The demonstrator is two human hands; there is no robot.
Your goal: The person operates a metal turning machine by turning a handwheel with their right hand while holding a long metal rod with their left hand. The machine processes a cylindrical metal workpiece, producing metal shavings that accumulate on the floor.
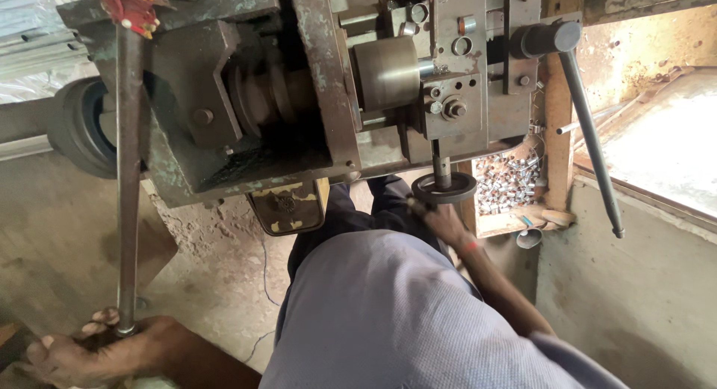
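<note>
The left hand (78, 352) is wrapped tight around the bottom of a long metal lever (128, 180). The right hand (442, 218) grips the small black wheel (445, 187) under the old machine (314, 82), beside a box of little metal parts (504, 183).

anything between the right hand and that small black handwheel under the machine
Nothing visible. The right hand reaches the handwheel directly, its fingers at the lower rim. The left hand grips the long lever far off.
</note>
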